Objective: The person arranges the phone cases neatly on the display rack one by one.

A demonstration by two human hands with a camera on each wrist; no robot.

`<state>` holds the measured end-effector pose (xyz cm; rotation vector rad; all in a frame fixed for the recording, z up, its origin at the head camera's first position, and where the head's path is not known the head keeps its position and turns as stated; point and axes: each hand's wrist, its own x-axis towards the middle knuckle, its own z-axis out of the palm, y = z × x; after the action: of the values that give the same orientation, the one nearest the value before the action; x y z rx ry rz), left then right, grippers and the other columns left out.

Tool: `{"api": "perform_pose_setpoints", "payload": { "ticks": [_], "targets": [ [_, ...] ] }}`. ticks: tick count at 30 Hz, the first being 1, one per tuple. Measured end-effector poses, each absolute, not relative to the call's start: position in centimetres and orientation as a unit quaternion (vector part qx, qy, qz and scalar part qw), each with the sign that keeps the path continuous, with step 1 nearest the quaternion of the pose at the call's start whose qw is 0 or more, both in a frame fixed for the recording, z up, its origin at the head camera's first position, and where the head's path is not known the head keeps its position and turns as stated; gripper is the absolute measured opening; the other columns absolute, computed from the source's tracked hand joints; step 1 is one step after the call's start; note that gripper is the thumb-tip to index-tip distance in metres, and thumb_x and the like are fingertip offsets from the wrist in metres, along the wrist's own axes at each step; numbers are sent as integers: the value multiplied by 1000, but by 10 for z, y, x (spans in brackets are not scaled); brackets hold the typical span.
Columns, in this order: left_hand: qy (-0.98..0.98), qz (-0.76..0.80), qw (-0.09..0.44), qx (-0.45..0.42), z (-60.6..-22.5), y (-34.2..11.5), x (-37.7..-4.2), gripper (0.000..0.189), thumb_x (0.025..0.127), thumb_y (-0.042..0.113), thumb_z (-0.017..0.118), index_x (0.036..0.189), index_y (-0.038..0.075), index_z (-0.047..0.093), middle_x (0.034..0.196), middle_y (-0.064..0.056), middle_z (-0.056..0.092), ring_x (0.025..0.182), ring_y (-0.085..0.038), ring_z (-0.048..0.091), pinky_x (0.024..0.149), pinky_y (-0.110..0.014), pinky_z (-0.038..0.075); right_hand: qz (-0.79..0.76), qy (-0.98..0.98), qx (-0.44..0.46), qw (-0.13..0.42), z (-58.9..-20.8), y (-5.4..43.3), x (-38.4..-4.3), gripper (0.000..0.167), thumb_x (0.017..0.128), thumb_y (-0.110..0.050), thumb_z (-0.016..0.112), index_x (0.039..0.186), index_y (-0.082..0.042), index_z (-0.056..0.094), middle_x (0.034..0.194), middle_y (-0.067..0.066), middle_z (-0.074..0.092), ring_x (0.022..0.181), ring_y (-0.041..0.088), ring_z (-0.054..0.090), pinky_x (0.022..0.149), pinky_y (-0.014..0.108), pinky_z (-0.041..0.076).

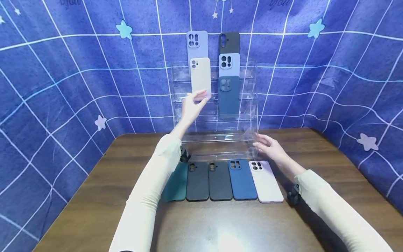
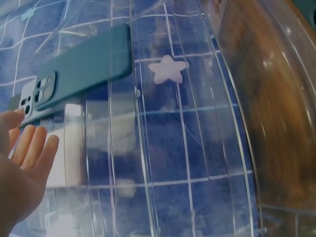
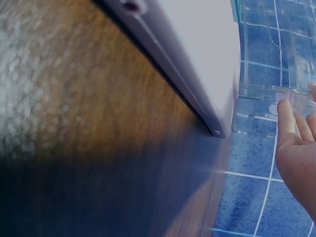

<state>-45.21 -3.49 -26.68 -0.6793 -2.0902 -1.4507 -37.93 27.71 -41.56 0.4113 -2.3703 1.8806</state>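
A cream phone case [image 1: 200,73] leans in the left column of a clear tiered rack [image 1: 217,137]. My left hand [image 1: 192,106] touches its lower front, fingers lying across the case and thumb near its bottom right corner. From the left wrist view, the left hand [image 2: 24,173] shows nearly straight fingers with a gap to the thumb. My right hand [image 1: 268,147] rests its extended fingertips at the rack's lower right side; the same right hand [image 3: 298,158] is by the plastic edge in its wrist view. A lavender case [image 1: 201,45] stands behind the cream one.
The right column holds a black case [image 1: 231,43], a light blue case [image 1: 231,71] and a teal-blue case [image 1: 229,99]. In front, a row on the wooden table [image 1: 201,224] has a green case [image 1: 176,187], two dark cases, a blue case [image 1: 244,182] and a white case [image 1: 267,183].
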Motion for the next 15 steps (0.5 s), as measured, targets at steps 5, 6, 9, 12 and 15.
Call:
{"api": "perform_pose_setpoints", "payload": {
  "ticks": [5, 6, 9, 12, 15],
  "targets": [
    [-771, -535, 242, -245, -270, -50, -444, 35, 86, 17, 68, 119, 6, 62, 116, -11, 67, 105, -24, 64, 97, -41, 49, 604, -786, 125, 37, -412, 279, -377, 65, 92, -26, 61, 144, 1, 31, 146, 20, 35, 99, -9, 57, 88, 18, 50],
    [-772, -536, 239, -244, -271, -53, -443, 35, 86, 18, 68, 119, 6, 62, 116, -11, 67, 105, -24, 64, 96, -40, 50, 604, -787, 122, 36, -412, 279, -376, 66, 91, -26, 61, 144, 0, 31, 146, 20, 35, 99, -9, 57, 88, 17, 50],
    [-779, -531, 230, -243, -277, -64, -437, 35, 87, 19, 67, 119, 5, 62, 116, -11, 67, 105, -23, 64, 93, -37, 52, 607, -786, 117, 31, -411, 280, -375, 68, 92, -27, 61, 145, -1, 30, 147, 20, 35, 98, -10, 56, 87, 15, 50],
    [-782, -527, 232, -236, -285, -74, -433, 35, 88, 20, 66, 120, 5, 61, 114, -11, 67, 105, -23, 63, 93, -36, 52, 610, -782, 121, 28, -410, 279, -374, 68, 92, -27, 61, 145, 1, 28, 147, 21, 33, 97, -12, 56, 86, 15, 50],
    [-778, -534, 240, -228, -294, -85, -429, 36, 86, 19, 68, 120, 6, 61, 112, -12, 68, 103, -24, 64, 93, -38, 52, 613, -779, 126, 25, -411, 278, -373, 68, 92, -26, 61, 145, 1, 27, 147, 21, 32, 96, -13, 56, 86, 14, 49]
  ]
}}
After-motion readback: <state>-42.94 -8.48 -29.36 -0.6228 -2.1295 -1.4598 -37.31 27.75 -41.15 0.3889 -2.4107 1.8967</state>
